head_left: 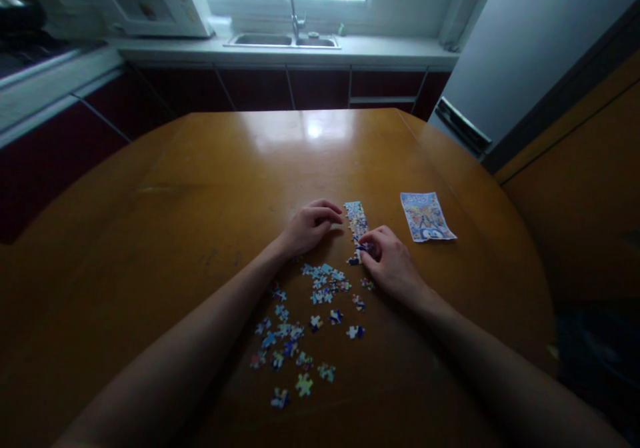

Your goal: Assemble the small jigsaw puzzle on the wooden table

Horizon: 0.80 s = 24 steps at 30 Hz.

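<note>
A partly joined strip of jigsaw puzzle (357, 218) lies on the wooden table, running away from me. At its near end my right hand (393, 265) is closed, thumb and index finger pinching a dark puzzle piece (363, 248) partly hidden by the fingers. My left hand (311, 227) rests just left of the strip, fingers loosely bent and apart, holding nothing. Nearer to me, light blue loose pieces (325, 281) lie in a cluster. More mixed loose pieces (285, 331) are scattered beside my left forearm.
A creased printed picture sheet (427, 218) lies right of the strip. The round-ended wooden table (225, 161) reaches toward a counter with a sink (265, 39) and a microwave (150, 5). At the right stands a grey fridge (530, 48).
</note>
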Tool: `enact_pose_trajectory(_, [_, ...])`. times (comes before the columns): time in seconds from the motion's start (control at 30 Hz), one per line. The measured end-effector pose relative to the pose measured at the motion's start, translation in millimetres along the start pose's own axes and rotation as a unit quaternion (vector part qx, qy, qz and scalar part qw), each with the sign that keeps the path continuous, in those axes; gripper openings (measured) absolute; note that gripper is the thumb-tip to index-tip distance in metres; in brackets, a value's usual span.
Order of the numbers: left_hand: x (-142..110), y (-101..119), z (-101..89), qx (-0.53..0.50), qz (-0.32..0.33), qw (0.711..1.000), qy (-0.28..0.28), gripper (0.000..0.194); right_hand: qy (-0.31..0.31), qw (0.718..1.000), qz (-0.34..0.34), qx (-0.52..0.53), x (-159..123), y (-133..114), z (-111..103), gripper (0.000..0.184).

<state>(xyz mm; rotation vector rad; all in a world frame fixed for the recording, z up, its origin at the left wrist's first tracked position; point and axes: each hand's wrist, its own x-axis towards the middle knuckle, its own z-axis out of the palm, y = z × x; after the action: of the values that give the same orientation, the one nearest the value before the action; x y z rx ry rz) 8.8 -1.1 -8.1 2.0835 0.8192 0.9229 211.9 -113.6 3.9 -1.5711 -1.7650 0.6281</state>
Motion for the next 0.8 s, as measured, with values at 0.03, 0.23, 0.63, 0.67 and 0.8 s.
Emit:
enact_pose_trajectory(0.03, [-0.1, -0.4, 0.1, 0.000, 0.002, 1.000, 0.001, 0.023, 0.001, 1.000, 0.000, -0.001, 0.1, -0.1, -0.1, 0.011])
enact_pose_trajectory(0.23, [-0.4, -1.8, 0.7, 0.005, 0.010, 1.000, 0.003, 0.023, -0.005, 1.000, 0.006, 0.004, 0.4, -0.3, -0.9, 0.011])
enact_pose_trajectory(0.63, [0.1, 1.0, 0.3, -0.005, 0.004, 1.000, 0.001, 0.021, -0.003, 1.000, 0.007, 0.000, 0.4, -0.2, -1.1, 0.014])
enact_pose_trajectory(0.67, [0.1, 1.3, 0.5, -0.006, 0.004, 1.000, 0.002, 0.021, -0.003, 1.000, 0.007, 0.002, 0.6, 0.4, -0.8, 0.014])
enact_pose_trajectory(0.8, [0.1, 2.6, 0.5, -0.002, -0.001, 1.000, 0.003, 0.021, -0.003, 1.000, 0.006, 0.005, 0.9, 1.9, 0.1, 0.014])
